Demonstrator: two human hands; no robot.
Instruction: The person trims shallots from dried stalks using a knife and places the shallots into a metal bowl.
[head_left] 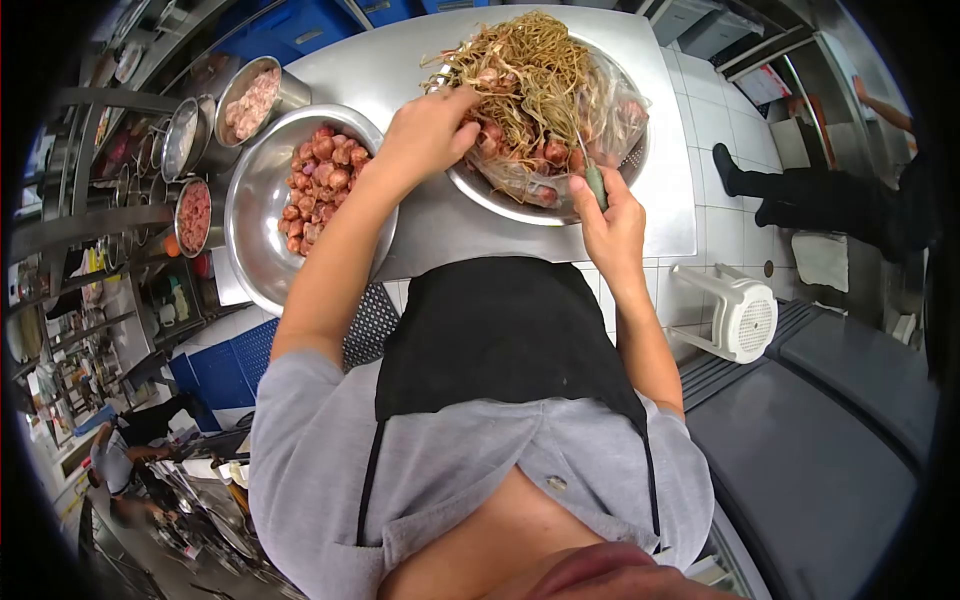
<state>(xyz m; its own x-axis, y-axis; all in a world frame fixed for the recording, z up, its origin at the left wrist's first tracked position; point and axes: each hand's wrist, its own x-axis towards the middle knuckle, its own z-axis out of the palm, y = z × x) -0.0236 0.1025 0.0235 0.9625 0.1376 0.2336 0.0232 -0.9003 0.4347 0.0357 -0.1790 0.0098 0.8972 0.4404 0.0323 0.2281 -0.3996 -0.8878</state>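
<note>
My right hand (613,222) is closed around the green handle of a knife (596,187), its thin blade pointing up into a heap of shallots. The shallots (556,152) have long dry stalks (530,75) and lie in clear plastic inside a wide metal bowl (545,217). At the left edge of this heap is my left hand (430,132), thumb and fingers apart; some fingertips are hidden against the stalks. Left of my left forearm, a second steel bowl (250,210) contains loose reddish shallots (322,180) with their stalks cut off.
Both bowls rest on a steel table (400,60). Metal pots of pale meat (252,105) and minced meat (194,215) stand at the left. On the tiled floor to the right is a white stool (748,318). A person in dark trousers (820,195) is farther right; another person (115,465) is at lower left.
</note>
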